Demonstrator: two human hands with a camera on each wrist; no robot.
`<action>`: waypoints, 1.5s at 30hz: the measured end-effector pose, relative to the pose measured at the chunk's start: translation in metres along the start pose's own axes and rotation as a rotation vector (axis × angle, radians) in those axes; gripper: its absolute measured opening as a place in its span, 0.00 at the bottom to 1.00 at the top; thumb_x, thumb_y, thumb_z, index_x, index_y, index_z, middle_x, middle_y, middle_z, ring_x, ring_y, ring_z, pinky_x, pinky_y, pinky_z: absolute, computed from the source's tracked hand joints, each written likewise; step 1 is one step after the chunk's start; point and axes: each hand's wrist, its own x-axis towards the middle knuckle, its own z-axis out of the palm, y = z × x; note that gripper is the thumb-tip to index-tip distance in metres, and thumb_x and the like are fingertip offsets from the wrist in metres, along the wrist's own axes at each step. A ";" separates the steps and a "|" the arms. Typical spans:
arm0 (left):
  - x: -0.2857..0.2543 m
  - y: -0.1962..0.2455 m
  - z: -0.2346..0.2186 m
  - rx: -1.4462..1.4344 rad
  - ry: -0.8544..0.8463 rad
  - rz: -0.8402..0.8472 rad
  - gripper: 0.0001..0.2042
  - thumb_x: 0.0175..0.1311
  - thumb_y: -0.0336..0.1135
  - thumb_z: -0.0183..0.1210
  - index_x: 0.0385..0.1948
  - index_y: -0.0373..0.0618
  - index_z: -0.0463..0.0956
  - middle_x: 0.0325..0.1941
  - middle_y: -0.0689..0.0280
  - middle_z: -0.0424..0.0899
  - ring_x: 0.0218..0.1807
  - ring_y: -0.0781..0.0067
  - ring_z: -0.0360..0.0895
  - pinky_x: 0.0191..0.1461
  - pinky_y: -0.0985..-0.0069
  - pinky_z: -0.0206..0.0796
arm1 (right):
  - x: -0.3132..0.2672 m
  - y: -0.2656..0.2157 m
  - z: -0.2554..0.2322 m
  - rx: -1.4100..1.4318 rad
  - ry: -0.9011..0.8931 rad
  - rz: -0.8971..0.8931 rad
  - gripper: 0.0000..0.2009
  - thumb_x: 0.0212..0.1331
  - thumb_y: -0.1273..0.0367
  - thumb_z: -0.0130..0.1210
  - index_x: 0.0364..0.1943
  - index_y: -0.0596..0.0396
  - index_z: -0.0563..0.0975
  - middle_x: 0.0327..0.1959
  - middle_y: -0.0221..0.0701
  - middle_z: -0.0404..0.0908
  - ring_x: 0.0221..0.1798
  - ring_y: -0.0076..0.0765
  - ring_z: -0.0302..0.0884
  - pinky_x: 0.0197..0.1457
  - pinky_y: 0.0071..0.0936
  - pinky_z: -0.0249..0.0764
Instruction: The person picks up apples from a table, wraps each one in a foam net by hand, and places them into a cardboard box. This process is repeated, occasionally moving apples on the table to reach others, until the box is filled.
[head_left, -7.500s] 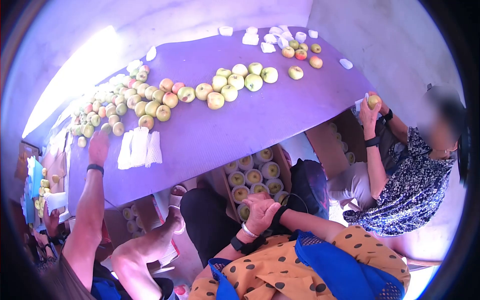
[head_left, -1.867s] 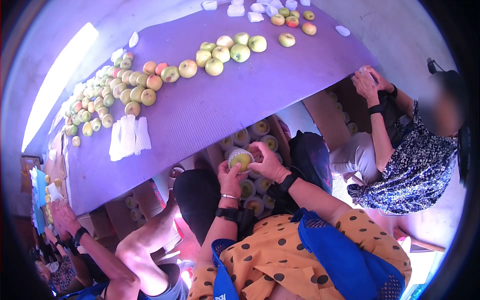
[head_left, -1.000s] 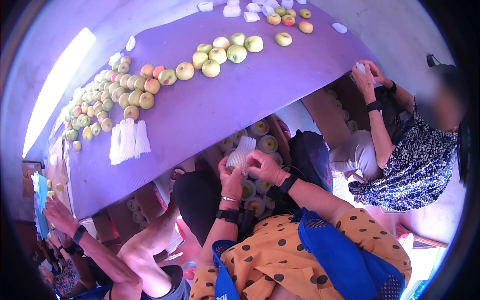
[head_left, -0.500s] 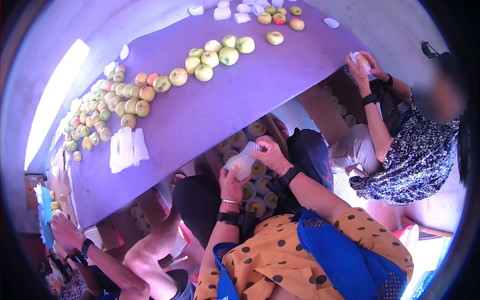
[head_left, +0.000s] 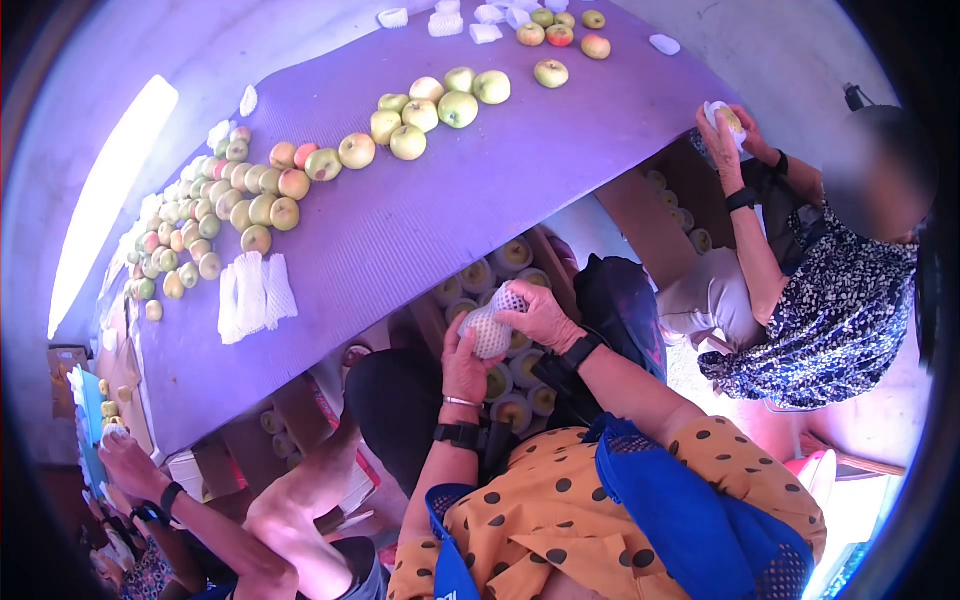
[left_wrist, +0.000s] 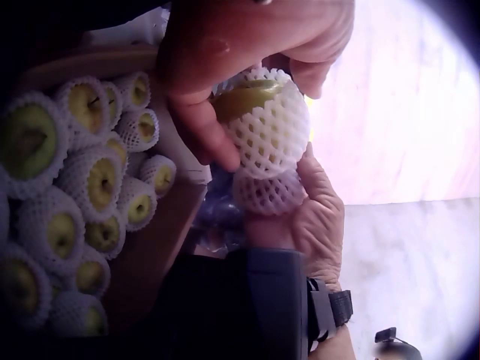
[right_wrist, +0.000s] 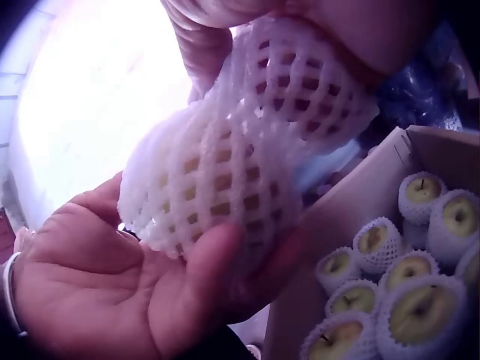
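My left hand (head_left: 463, 370) cups an apple in a white foam net sleeve (head_left: 488, 335), its fingers curled round the lower part. My right hand (head_left: 548, 318) grips the loose end of the same sleeve (right_wrist: 311, 82), up and to the right of the apple. Between the hands the sleeve narrows to a waist, plain in the right wrist view. Bare green-yellow apple skin (left_wrist: 251, 100) shows through an opening beside my left fingers in the left wrist view. Just below my hands, a cardboard box (left_wrist: 176, 232) holds several sleeved apples (left_wrist: 101, 180).
On the purple-covered table (head_left: 400, 220) lie many loose apples (head_left: 408, 142) and a stack of flat foam sleeves (head_left: 250, 300). At right, another person's hands (head_left: 722, 145) hold an apple by a second box (head_left: 640, 215). Another person's arm (head_left: 215, 525) is at left.
Earlier my hands were together without an apple; then they held one partly sleeved. The sleeve's loose end stood up and is now drawn rightward in my right hand. The head view has shifted.
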 end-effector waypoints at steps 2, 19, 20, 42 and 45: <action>0.002 -0.003 -0.003 -0.145 -0.129 -0.007 0.21 0.55 0.35 0.52 0.52 0.48 0.59 0.49 0.60 0.68 0.48 0.62 0.70 0.41 0.63 0.71 | 0.000 0.003 0.002 0.220 -0.018 0.128 0.10 0.42 0.72 0.58 0.28 0.61 0.73 0.25 0.28 0.73 0.28 0.17 0.68 0.32 0.20 0.67; 0.007 -0.011 -0.011 -0.184 0.074 0.002 0.19 0.55 0.29 0.48 0.50 0.45 0.61 0.48 0.59 0.69 0.49 0.62 0.68 0.49 0.65 0.65 | -0.014 -0.025 0.030 -0.560 -0.024 -0.495 0.08 0.45 0.70 0.52 0.32 0.52 0.75 0.28 0.32 0.70 0.32 0.39 0.70 0.34 0.31 0.68; 0.007 -0.011 -0.013 -0.318 -0.065 0.004 0.18 0.55 0.30 0.47 0.50 0.43 0.60 0.49 0.59 0.68 0.51 0.61 0.67 0.54 0.64 0.61 | -0.014 -0.024 0.031 -0.597 -0.009 -0.536 0.08 0.45 0.70 0.51 0.32 0.52 0.74 0.28 0.32 0.71 0.32 0.39 0.70 0.35 0.31 0.68; 0.003 -0.003 -0.001 -0.343 -0.223 0.079 0.24 0.53 0.33 0.54 0.53 0.43 0.58 0.54 0.61 0.65 0.57 0.61 0.61 0.60 0.61 0.53 | -0.010 -0.038 0.009 -0.262 0.314 -0.205 0.13 0.43 0.72 0.52 0.36 0.58 0.71 0.28 0.34 0.69 0.32 0.30 0.67 0.36 0.25 0.65; 0.001 -0.002 0.005 -0.254 -0.245 0.058 0.26 0.50 0.30 0.56 0.53 0.44 0.58 0.53 0.61 0.66 0.56 0.62 0.62 0.58 0.63 0.56 | -0.007 -0.031 0.004 -0.381 0.223 -0.290 0.12 0.43 0.71 0.50 0.36 0.58 0.72 0.31 0.36 0.69 0.38 0.40 0.68 0.44 0.30 0.65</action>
